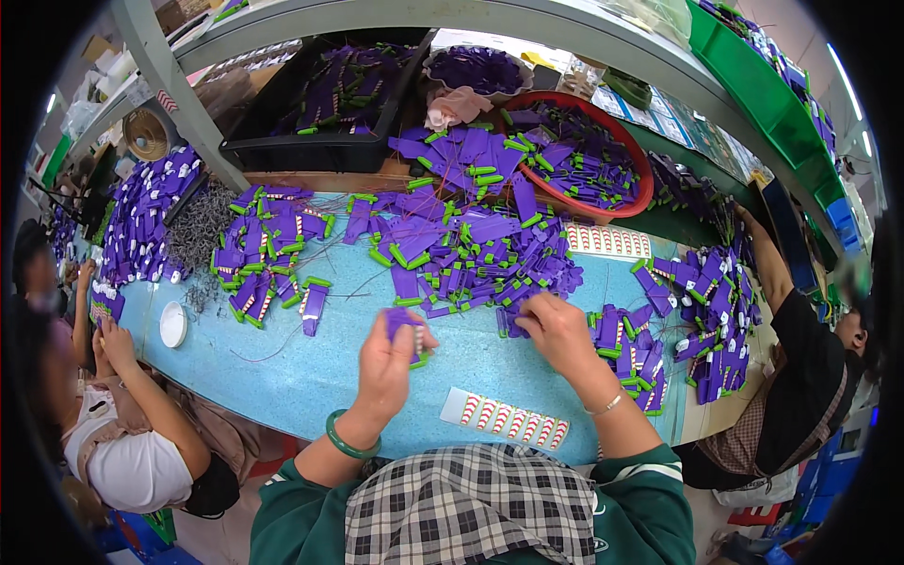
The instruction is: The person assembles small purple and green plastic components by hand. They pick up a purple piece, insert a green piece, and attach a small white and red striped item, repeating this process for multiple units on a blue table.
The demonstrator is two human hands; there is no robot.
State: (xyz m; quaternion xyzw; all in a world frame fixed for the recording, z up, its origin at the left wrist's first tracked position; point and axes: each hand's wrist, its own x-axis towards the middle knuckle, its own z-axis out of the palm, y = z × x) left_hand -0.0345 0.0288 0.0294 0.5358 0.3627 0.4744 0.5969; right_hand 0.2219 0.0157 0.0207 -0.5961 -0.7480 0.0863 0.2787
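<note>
My left hand [384, 365] is closed around a flat purple plastic piece [403, 322] with a green end and a striped red-and-white strip on its side. Over the front of a heap of purple-and-green pieces [480, 254], the fingers of my right hand [557, 328] are pinched together. A purple piece lies just beside those fingertips; whatever they hold is too small to make out. Between my forearms a sticker sheet [507, 419] with rows of red-and-white striped labels lies on the blue tabletop [311, 377].
More purple pieces with thin wires lie left [268, 245] and right [631, 348]. Behind stand a black crate [311, 151] and a red basin [643, 179], both filled. Another sticker sheet [607, 241] and a white dish [173, 325] rest on the table. A shelf beam [452, 13] crosses overhead; co-workers sit either side.
</note>
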